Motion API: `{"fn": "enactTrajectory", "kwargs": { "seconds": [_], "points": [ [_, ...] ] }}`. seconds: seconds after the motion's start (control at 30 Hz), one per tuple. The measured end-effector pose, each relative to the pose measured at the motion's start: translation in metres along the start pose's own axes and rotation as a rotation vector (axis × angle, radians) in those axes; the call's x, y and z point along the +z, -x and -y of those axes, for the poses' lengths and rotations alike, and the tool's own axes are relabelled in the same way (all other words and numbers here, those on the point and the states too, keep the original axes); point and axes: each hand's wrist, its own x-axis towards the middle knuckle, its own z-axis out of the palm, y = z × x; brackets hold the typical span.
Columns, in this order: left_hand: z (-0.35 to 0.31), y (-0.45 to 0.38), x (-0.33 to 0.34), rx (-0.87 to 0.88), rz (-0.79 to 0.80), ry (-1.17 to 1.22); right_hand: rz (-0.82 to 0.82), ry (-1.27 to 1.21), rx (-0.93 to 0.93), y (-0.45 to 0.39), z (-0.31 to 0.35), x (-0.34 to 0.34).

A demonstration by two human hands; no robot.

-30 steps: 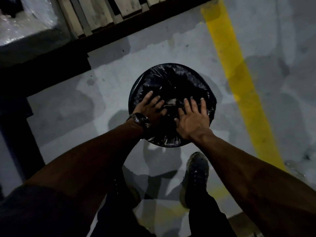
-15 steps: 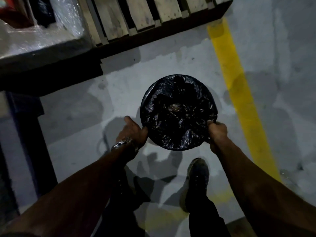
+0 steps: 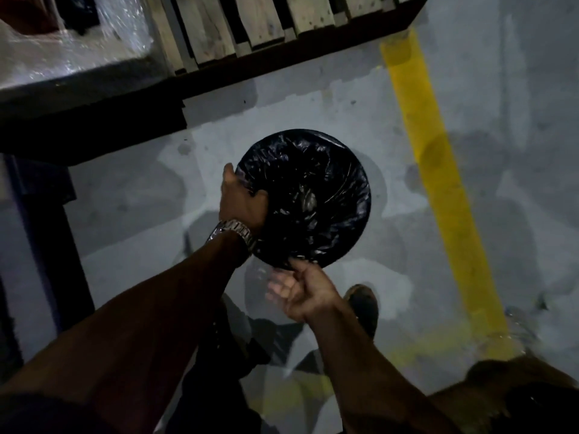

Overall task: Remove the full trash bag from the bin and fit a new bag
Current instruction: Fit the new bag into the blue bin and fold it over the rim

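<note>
On a grey concrete floor (image 3: 313, 98) left of a yellow line (image 3: 438, 170), the black trash bag (image 3: 316, 195) lines its bin, thin, slippery film best gathered at the rim, where the left hand (image 3: 241, 202) grips and the right hand (image 3: 297, 286) pinches.

Grey painted floor (image 3: 313, 98), patchy and scuffed, crossed by overlapping shadows. Broad yellow line (image 3: 438, 170) running from upper middle down to the right, joined near the bottom by a fainter yellow band. Wooden pallet (image 3: 260, 23) along the top, pale slats over a dark base. Clear-wrapped load (image 3: 62, 51) at upper left, glinting. Dark upright post (image 3: 47, 233) at left. Worn shoe (image 3: 365, 305) planted on the floor. Metal wristwatch (image 3: 233, 231).
</note>
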Motion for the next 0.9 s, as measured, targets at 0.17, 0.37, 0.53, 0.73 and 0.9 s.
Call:
{"fn": "enactTrajectory", "kwargs": {
  "seconds": [0.17,0.37,0.53,0.73,0.9],
  "points": [
    [0.024,0.014,-0.001,-0.429,-0.013,-0.046,-0.23,0.136,-0.145,0.009,0.009,-0.024],
    [0.046,0.012,-0.008,-0.464,0.192,-0.016,-0.593,0.32,-0.766,0.014,0.096,-0.021],
    [0.032,-0.017,-0.023,-0.236,-0.042,-0.204,-0.682,0.538,-0.875,0.013,0.126,0.008],
    [0.014,-0.03,-0.036,0.165,-0.094,-0.15,-0.62,0.541,-0.8,0.018,0.116,0.012],
    [0.039,0.016,-0.035,0.509,0.054,-0.667,-0.535,0.582,-0.767,0.01,0.098,0.01]
  ]
}}
